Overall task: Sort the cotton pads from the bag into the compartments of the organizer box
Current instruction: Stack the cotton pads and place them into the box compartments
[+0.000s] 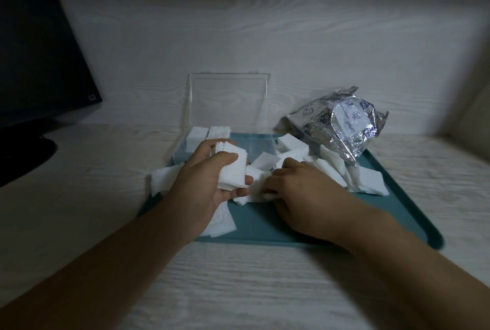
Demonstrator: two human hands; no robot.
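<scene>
Gripping a pad stack (232, 167), left hand (204, 178) hovers; right hand (297, 191) pinches loose pads (261, 191), knuckles up.

white cotton pads (366, 181) strewn beside bag (342, 122)

We see the organizer box (228, 128) on the tray (267, 223) at 12 o'clock, the bag (342, 125) at 2, loose cotton pads (368, 181) between them.

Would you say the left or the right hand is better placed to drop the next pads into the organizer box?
Left, probably. The left hand already grips a stack of pads right beside the open organizer box, while the right hand is low on the tray, pinching a loose pad.
</scene>
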